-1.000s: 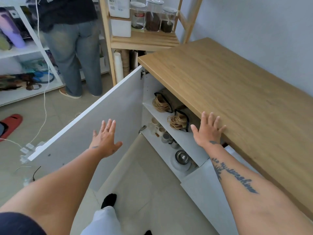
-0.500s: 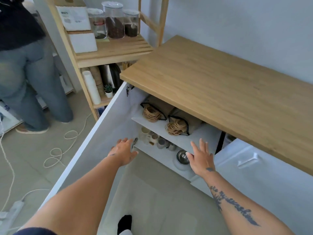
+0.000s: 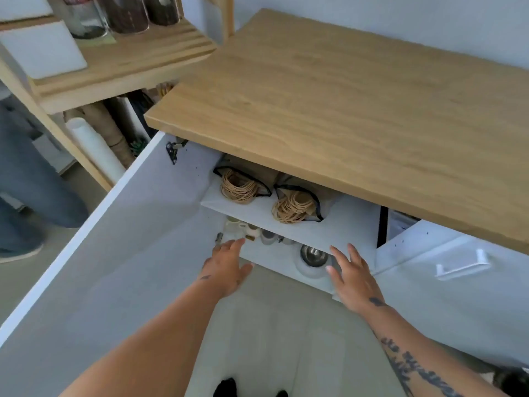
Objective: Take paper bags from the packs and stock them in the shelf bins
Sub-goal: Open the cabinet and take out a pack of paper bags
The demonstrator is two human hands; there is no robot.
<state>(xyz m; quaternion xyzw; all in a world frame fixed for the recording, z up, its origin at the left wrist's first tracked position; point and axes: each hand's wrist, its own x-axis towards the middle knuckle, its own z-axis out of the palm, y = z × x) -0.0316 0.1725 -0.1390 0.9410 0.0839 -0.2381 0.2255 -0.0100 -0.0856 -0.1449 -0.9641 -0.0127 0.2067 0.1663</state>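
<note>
Two packs of paper bags sit side by side on the upper cabinet shelf [image 3: 343, 224], tucked under the wooden worktop [image 3: 343, 110]. The left pack [image 3: 243, 184] and the right pack [image 3: 297, 206] each show a bunch of tan twisted handles poking out of a dark-rimmed opening, facing the open front.

Both hands are down in front of the lower shelf and neither grip has anything in it. The left hand [image 3: 226, 270] is spread flat, fingers loose, just short of a row of small cups [image 3: 252, 232], too blurry to count exactly. The right hand [image 3: 353, 277] is splayed too, right beside one steel bowl [image 3: 313, 255] sitting in a white dish.

The left cabinet door [image 3: 114, 253] is swung wide open; the right door [image 3: 458, 282], with one white handle [image 3: 461, 263], is only ajar.

Further out there's a wooden rack [image 3: 120, 64] holding three jars [image 3: 123, 12], and somebody in jeans [image 3: 31, 173] at the far left.
</note>
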